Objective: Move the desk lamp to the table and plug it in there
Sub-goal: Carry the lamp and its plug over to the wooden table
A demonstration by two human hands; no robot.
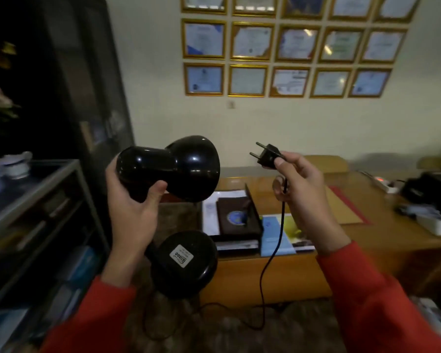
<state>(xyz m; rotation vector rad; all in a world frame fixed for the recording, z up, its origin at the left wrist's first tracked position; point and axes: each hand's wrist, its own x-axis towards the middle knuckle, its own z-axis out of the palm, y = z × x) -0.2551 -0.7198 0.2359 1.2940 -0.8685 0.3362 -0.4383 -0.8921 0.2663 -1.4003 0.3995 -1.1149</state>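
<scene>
My left hand (133, 207) grips the glossy black desk lamp (173, 166) by its head, held up in the air. The lamp's round base (186, 263), with a white label on its underside, hangs below and faces me. My right hand (301, 189) pinches the black two-pin plug (266, 154), pins pointing up and left. The black cord (278, 238) drops from the plug and loops down to the floor. The wooden table (367, 240) stands ahead and to the right. A white power strip (382, 183) with a red light lies on its far right part.
Books and papers (239, 220) are stacked on the table's near left corner. A red-edged mat, a black device (433, 192) and a white tray sit at the right. A metal shelf unit (36, 212) stands at my left. Framed certificates (290, 47) cover the wall.
</scene>
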